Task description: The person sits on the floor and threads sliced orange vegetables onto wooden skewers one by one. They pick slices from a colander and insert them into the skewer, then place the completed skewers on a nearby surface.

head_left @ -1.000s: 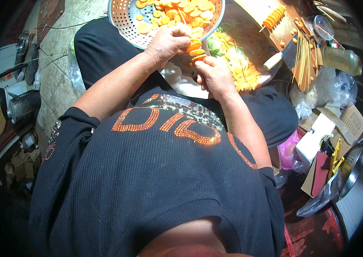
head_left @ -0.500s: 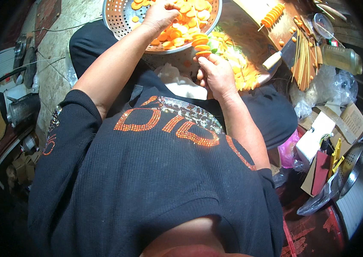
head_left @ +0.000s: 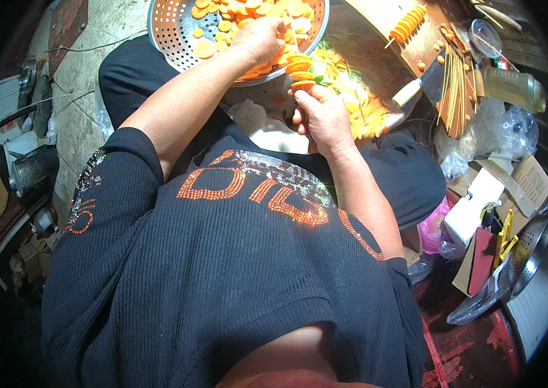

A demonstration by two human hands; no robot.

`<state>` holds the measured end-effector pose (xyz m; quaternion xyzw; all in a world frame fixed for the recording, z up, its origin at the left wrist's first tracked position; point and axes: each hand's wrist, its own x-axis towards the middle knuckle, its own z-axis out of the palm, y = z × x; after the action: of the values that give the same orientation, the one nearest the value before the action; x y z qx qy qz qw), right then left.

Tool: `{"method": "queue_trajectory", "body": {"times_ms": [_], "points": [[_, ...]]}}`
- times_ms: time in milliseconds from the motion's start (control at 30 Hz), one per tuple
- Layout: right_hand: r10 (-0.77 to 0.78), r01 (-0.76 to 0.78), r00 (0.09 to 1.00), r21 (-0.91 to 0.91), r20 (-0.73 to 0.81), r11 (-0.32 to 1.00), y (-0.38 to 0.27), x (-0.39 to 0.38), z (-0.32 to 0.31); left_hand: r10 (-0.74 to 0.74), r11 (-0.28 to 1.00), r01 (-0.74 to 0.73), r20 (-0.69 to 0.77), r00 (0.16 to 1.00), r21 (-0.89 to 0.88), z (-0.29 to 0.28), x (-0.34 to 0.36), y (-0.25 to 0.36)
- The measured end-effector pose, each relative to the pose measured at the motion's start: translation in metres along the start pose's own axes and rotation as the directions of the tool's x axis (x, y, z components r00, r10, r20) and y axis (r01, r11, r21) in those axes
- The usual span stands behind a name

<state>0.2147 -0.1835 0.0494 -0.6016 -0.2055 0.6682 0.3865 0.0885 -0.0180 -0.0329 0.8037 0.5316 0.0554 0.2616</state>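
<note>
My right hand (head_left: 326, 118) is closed around the lower end of a skewer threaded with several orange carrot slices (head_left: 301, 75). The bare upper part of the skewer (head_left: 296, 42) points away from me, over the colander's near right side. My left hand (head_left: 260, 43) is beside that upper part, its fingers bent together; whatever they pinch is hidden. Beneath it, a metal colander (head_left: 174, 48) with round holes holds many loose carrot slices (head_left: 204, 48), most of them heaped on its right side.
Right of the colander lie orange and green peelings (head_left: 358, 107). A board (head_left: 387, 16) bears a finished-looking carrot skewer (head_left: 408, 24). Beside it are a cleaver's pale handle (head_left: 407, 94), a bundle of thin sticks (head_left: 453, 97) and a jar (head_left: 513, 89). A white plastic bag (head_left: 267, 132) lies between my legs.
My left hand has moved toward me and to the right, closer to the skewer. The colander appears shifted slightly left. My right hand keeps its grip, nearly still.
</note>
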Motion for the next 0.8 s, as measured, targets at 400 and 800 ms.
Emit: {"method": "queue_trajectory", "body": {"times_ms": [400,800], "points": [[0.013,-0.012,1.0,-0.042,0.023,0.999,0.001,-0.004,0.002,0.07,0.994,-0.073,0.044,0.997,0.083,-0.011,-0.009,-0.018],[0.069,-0.049,0.987,-0.137,0.146,0.989,0.008,-0.004,0.009,-0.343,0.102,0.323,0.271,0.899,-0.941,-0.04,-0.026,-0.036]]}}
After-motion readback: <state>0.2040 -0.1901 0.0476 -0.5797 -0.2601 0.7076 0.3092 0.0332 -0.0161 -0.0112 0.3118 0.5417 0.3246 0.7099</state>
